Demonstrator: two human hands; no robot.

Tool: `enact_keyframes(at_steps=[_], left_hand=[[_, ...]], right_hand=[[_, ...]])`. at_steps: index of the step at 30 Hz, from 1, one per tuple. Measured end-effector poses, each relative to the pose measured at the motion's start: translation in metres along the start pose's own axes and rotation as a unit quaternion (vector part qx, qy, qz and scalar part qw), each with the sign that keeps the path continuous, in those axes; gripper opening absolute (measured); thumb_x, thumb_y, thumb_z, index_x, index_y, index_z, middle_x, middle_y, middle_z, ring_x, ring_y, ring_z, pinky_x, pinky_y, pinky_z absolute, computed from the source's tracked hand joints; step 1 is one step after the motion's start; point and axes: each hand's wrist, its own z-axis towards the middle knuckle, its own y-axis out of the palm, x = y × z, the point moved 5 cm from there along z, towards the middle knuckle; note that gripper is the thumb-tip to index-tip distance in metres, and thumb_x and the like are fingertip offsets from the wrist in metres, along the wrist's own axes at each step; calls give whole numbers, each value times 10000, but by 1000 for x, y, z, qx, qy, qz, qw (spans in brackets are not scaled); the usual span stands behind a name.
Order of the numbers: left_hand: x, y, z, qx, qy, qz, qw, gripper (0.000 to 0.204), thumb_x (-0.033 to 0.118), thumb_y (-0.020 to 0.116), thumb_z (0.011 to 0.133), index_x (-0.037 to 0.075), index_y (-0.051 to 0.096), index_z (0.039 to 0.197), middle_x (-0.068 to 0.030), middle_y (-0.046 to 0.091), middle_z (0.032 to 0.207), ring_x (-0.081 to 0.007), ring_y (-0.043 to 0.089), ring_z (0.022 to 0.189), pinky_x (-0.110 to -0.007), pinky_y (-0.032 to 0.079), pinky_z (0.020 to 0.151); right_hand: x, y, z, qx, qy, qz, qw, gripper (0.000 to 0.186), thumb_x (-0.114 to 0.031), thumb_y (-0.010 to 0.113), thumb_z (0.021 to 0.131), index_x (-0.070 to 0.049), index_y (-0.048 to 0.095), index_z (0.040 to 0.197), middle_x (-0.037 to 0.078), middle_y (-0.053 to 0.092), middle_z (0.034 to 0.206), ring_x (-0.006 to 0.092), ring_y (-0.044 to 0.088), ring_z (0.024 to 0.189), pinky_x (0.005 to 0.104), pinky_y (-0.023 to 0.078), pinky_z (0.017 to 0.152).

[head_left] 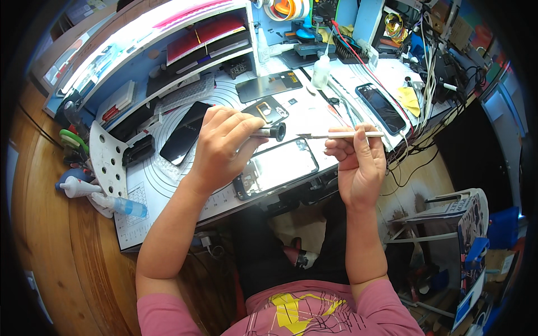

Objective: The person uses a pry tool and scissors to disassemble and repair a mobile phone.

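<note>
My left hand (221,148) grips a short dark-and-silver cylinder (276,131), its black open end facing right. My right hand (361,165) pinches a thin white-handled tool (344,135) horizontally, its fine dark tip pointing left, a short distance from the cylinder. Below both hands an opened phone frame (300,168) lies on the white work mat (140,199). A dark phone (178,135) lies behind my left hand, and a smaller opened phone housing (269,110) sits just beyond the cylinder.
Shelves (207,42) line the back. A dropper bottle (321,73), a metal plate (269,85), another phone (380,106) and tangled cables (431,78) crowd the back right. Bottles (126,206) and a perforated holder (106,162) stand left. A folding stool (437,213) is below right.
</note>
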Motion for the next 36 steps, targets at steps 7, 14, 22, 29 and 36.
enact_keyframes(at_steps=[7,14,22,29,36], left_hand=[[-1,1,-1,-2,-2,2,1000,291,60,824,701,66,683,956,-57,699,892,-237,616,843,-379,439,837],[-14,12,-9,-87,-121,-25,989,269,107,780,780,17,701,1020,-97,659,939,-268,584,887,-380,442,838],[-22,25,-17,-157,-142,-6,977,294,160,731,841,29,694,1101,-99,644,959,-282,570,898,-374,414,883],[-11,6,-10,-125,-118,15,985,275,138,759,809,13,669,1037,-121,640,975,-287,580,919,-381,451,832],[-1,-29,-14,-329,-193,-50,923,522,333,891,660,21,585,946,-139,618,1012,-330,596,966,-397,488,829]], right_hand=[[-5,2,-3,-7,-12,-20,1000,161,-85,521,1021,-11,475,1157,249,684,1028,269,723,854,367,604,768],[-9,-10,0,7,-31,-35,999,147,-76,545,1010,9,526,1127,220,687,1037,249,712,862,355,601,781],[-1,-31,-2,32,-29,-41,998,189,-117,557,1013,25,581,1136,196,685,1059,229,706,889,351,598,801],[-2,-44,-11,13,-82,-86,993,160,-75,568,1000,10,611,1128,139,681,937,207,649,788,322,541,763],[-14,-40,-17,-43,-111,-212,970,161,-22,602,963,36,597,1113,171,698,928,203,659,781,312,544,746]])
